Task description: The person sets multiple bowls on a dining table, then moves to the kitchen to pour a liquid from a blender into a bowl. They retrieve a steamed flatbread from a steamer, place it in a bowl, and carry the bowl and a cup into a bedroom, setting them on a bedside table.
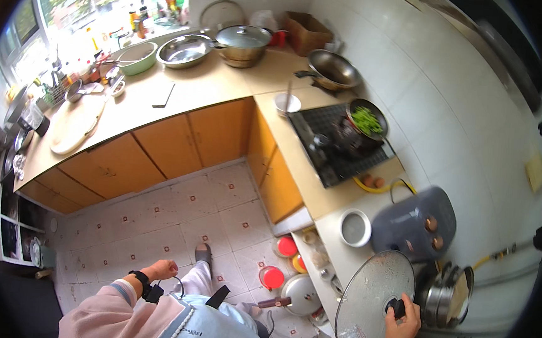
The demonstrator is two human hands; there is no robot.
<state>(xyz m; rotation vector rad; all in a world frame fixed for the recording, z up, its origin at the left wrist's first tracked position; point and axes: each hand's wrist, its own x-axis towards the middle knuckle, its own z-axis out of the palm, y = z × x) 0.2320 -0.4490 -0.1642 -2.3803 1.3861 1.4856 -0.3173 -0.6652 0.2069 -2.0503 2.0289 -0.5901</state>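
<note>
A round glass lid (372, 295) with a metal rim is at the lower right, its surface covered in droplets. My right hand (404, 319) is closed round the lid's black knob. The lid overlaps the edge of the right-hand counter, close to a stack of steel pots (445, 300); whether it touches anything below, I cannot tell. Away from the counters, my left hand (163, 268) hangs over the floor with its fingers curled in and nothing visible in them. Chopped greens (367, 121) fill a dark pan (379, 107) on the black gas stove (329, 151).
A white bowl (355, 228) stands beside a grey appliance (419, 220). Eggs (371, 181) lie near the stove in a yellow-rimmed holder. A wok (334, 70) and lidded pot (242, 41) occupy the far counter. On the floor are red-lidded jars (271, 277) and a pressure cooker (302, 295).
</note>
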